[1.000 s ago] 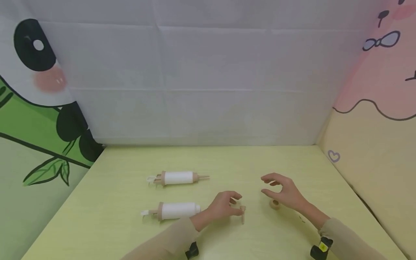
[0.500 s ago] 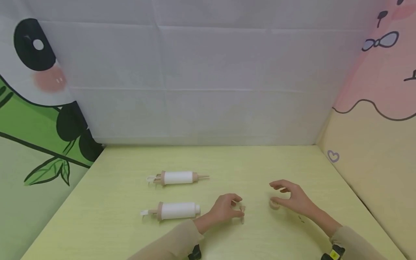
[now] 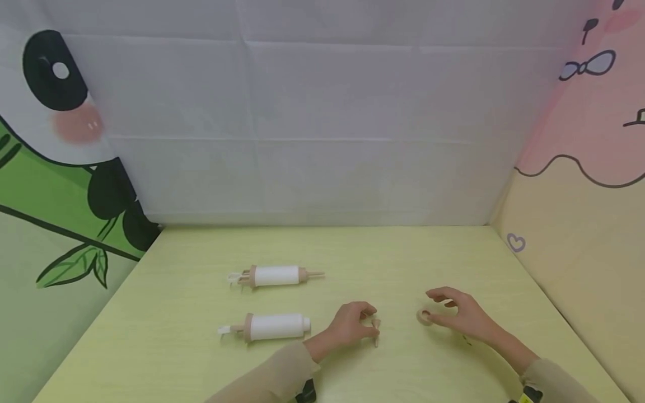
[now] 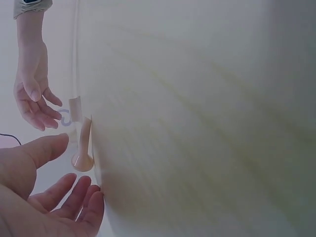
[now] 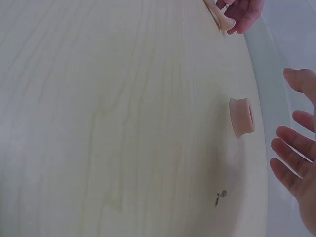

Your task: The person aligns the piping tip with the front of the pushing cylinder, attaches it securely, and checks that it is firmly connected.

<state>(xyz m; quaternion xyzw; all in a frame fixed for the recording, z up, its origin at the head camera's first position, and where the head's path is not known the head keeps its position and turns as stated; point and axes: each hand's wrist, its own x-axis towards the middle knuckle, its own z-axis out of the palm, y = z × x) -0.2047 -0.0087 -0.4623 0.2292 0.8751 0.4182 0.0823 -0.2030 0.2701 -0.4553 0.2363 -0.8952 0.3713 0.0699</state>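
Observation:
In the head view, my left hand (image 3: 349,326) hovers by a small beige funnel-like piece (image 3: 376,332) with a thin stem, lying on the table. The left wrist view shows the thumb and fingers spread apart, with a gap between them and that beige piece (image 4: 84,145). My right hand (image 3: 461,313) is beside a beige ring-shaped cap (image 3: 424,317), its thumb overlapping the cap's edge in the head view. From the right wrist, the ring cap (image 5: 242,117) sits apart from the loosely extended fingers of the right hand (image 5: 298,143). Neither hand holds anything.
Two white cylinders with beige end pieces lie on the left of the pale yellow table (image 3: 201,369): a rear one with a thin nozzle (image 3: 277,275) and a nearer one (image 3: 278,326). A small dark mark (image 5: 220,197) shows near the ring cap.
My right hand has moved to the right and nearer to me, uncovering more of the ring cap. The left hand has shifted slightly right. The cylinders and small pieces stay in place.

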